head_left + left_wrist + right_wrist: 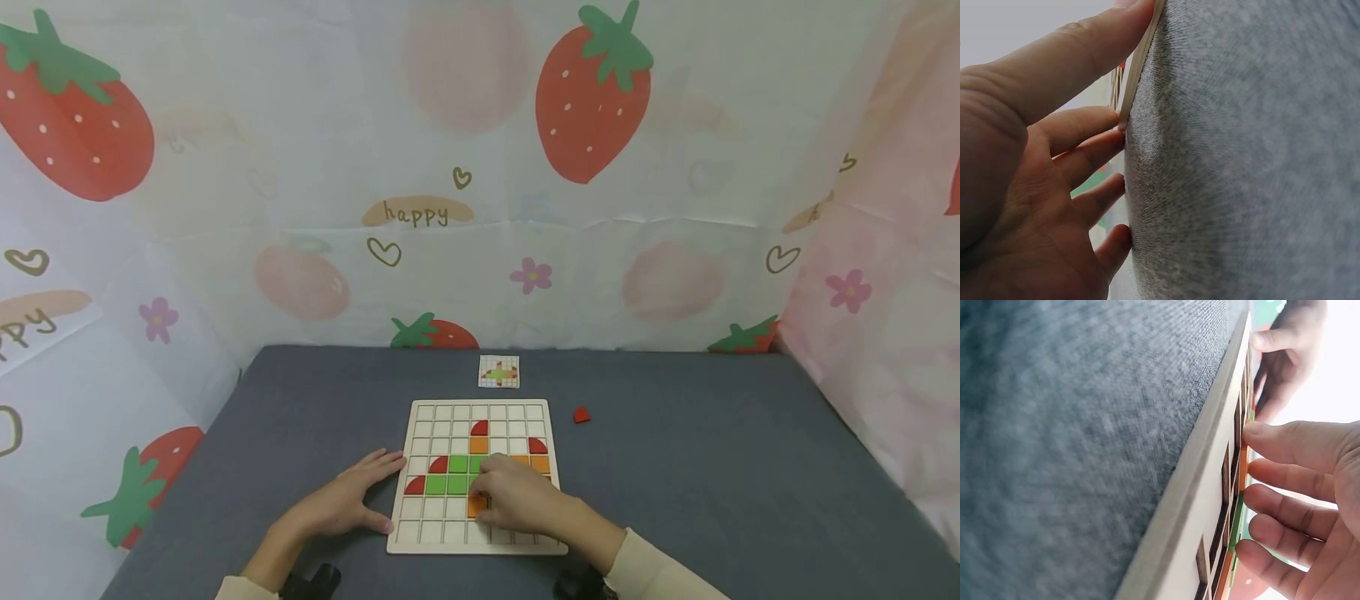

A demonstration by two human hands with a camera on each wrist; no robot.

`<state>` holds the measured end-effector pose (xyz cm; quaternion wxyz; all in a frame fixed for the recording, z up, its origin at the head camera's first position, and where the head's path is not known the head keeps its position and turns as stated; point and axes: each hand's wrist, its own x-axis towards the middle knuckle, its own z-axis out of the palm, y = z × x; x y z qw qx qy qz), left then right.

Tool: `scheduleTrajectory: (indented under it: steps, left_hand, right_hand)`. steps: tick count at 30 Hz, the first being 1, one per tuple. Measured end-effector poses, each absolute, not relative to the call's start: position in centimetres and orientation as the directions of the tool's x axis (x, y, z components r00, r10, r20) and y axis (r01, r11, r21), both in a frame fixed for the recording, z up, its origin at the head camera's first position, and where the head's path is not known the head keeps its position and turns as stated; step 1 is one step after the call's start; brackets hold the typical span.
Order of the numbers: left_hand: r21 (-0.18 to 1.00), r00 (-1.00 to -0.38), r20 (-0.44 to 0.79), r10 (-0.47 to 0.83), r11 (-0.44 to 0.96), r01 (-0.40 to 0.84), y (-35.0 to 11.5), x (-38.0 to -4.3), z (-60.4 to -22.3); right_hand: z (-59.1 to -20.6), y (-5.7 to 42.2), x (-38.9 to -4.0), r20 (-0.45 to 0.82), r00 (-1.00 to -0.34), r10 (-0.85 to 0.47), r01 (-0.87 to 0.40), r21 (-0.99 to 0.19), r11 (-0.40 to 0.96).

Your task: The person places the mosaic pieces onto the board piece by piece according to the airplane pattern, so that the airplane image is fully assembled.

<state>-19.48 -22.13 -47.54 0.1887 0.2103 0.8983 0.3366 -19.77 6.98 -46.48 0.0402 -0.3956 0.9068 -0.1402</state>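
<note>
A pale wooden grid board [442,533] lies on the table, partly filled with flat tiles. Green square tiles [457,483] fill the middle cells, with red rounded tiles [415,485] and orange square tiles [478,445] around them. My left hand [345,497] rests beside the board's left edge, thumb and fingertips touching it. Over the right middle of the board is my right hand [521,497], hiding several cells. Its thumb [1297,444] and fingertips touch an orange tile [476,505] and the tiles nearby; no piece shows lifted between them.
A small picture card [498,372] with a coloured grid pattern lies behind the board. One loose red tile [581,415] sits on the grey tabletop [697,467], off the board's upper right. Behind the table hangs a strawberry-print cloth [315,167].
</note>
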Motion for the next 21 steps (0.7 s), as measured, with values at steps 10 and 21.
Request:
scheduleTrajectory:
  steps: [10, 21]
  left_hand:
    - [0.676, -0.838, -0.189, 0.511, 0.687, 0.267, -22.2, -19.7, -47.7]
    - [0.679, -0.836, -0.196, 0.512, 0.686, 0.261, -22.2, -19.6, -47.7]
  right_hand:
    - [-46.4, 7.4, -20.4, 0.061, -0.658, -0.751, -0.729, -0.300, 0.615]
    - [-46.1, 9.4, -21.6, 0.114, -0.681, -0.724, -0.709, -0.349, 0.612]
